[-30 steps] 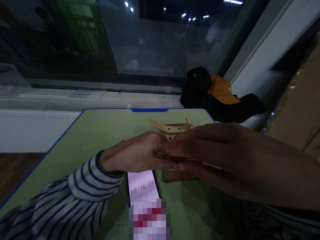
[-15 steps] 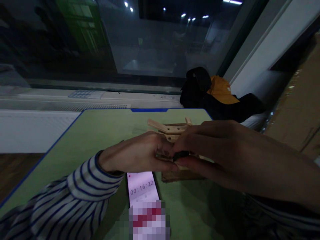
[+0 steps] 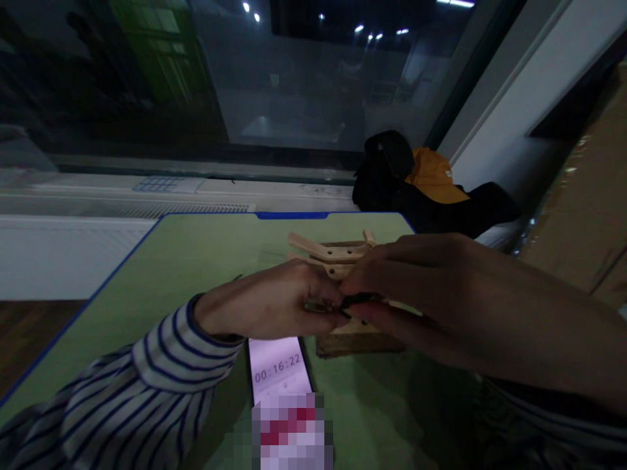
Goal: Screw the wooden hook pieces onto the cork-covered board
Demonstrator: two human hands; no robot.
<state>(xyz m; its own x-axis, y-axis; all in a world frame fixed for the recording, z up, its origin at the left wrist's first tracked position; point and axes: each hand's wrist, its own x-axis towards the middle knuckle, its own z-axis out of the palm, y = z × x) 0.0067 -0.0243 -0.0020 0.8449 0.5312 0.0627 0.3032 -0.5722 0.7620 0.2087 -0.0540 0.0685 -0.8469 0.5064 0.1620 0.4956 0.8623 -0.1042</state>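
Observation:
My left hand and my right hand meet fingertip to fingertip over a small wooden model with thin curved pieces, standing on a wooden block base. The fingers of my left hand are curled and pinch a part of the model. A small dark piece sits pinched between the thumb and fingers of my right hand, right at the model. Most of the model's middle is hidden by both hands.
A phone with a lit timer screen lies on the green table just below my hands. Dark bags and an orange cap rest on the sill at the back right. Cardboard stands at the right.
My right hand's fingers have shifted slightly on the dark piece and closed nearer my left fingertips. The phone's timer has advanced one second. The model has not moved.

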